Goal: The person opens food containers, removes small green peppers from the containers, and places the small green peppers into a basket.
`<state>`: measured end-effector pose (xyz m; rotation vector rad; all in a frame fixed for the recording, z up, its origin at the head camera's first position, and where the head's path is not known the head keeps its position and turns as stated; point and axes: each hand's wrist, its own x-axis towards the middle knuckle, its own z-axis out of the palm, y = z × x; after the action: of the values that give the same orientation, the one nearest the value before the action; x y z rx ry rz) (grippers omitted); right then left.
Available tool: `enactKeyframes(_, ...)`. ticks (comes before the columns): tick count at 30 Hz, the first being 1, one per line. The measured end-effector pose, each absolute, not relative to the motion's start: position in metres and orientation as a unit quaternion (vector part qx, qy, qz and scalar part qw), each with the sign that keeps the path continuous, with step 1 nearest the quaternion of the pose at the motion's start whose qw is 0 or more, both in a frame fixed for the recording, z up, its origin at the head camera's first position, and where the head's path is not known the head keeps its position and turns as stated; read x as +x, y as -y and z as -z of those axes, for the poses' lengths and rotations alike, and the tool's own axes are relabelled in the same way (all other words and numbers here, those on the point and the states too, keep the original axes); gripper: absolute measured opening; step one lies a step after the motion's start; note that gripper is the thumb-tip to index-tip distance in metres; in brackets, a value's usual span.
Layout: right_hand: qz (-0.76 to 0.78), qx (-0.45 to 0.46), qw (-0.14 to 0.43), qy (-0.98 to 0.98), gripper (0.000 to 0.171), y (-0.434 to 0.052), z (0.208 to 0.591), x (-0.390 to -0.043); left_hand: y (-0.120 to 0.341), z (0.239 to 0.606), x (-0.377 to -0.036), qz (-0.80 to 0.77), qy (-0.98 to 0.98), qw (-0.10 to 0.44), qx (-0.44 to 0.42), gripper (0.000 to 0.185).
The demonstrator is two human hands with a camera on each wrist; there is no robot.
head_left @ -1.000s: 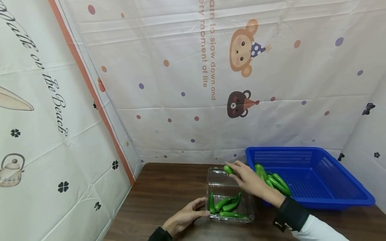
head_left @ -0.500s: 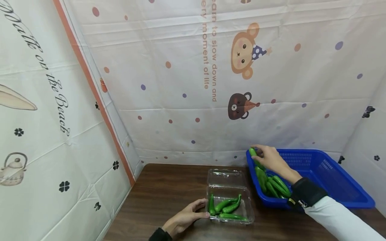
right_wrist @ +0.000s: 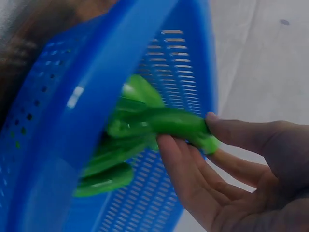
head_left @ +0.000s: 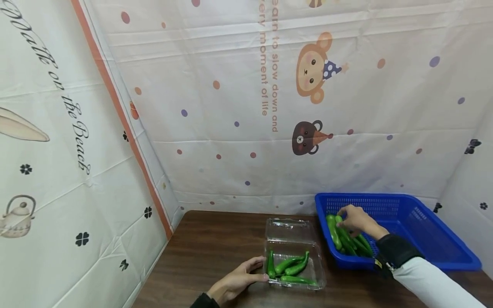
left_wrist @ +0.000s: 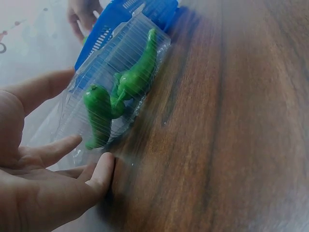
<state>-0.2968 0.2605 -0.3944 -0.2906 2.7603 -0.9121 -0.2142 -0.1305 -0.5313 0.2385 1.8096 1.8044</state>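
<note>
A clear plastic clamshell box (head_left: 319, 267) lies open on the brown table, with several green peppers (head_left: 289, 265) in its lower half. My left hand (head_left: 258, 271) rests against the box's left side, fingers relaxed; the left wrist view shows the thumb and fingers of the left hand (left_wrist: 82, 150) along the box wall (left_wrist: 96, 72) and its peppers (left_wrist: 99, 113). My right hand (head_left: 344, 219) is inside the blue basket (head_left: 423, 239), over a pile of peppers (head_left: 339, 237). In the right wrist view the right hand (right_wrist: 193, 140) pinches one green pepper (right_wrist: 178, 123) between thumb and fingers.
The basket's blue rim (right_wrist: 72, 96) rises close to my right hand. Printed white cloth walls (head_left: 231, 107) close in the back and left of the table (head_left: 208, 248). The box's clear lid (head_left: 286, 229) lies flat behind it.
My right hand carried a green pepper from above the box's lid rightward over the basket rim and lowered it onto the pile. The left hand stayed at the box.
</note>
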Motion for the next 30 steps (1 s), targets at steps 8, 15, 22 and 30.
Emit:
enactKeyframes(8,0.336,-0.087,0.162,-0.924,0.05,-0.259,0.406,-0.294,0.131,0.531,-0.212,-0.673,-0.679,0.279,0.097,0.071)
enactKeyframes(15,0.332,-0.091,0.165,-0.924,0.046,-0.252,0.411,-0.292,0.132,0.531,-0.213,-0.68,-0.672,0.277,0.094,0.07)
enactKeyframes(22,0.34,-0.1,0.121,-0.927,0.032,-0.257,0.405,-0.292,0.132,0.53,-0.215,-0.675,-0.672,0.289,0.095,0.071)
enactKeyframes(30,0.329,-0.159,0.052,-0.929,0.042,-0.24,0.368,-0.295,0.134,0.53,-0.215,-0.677,-0.667,0.296,0.094,0.074)
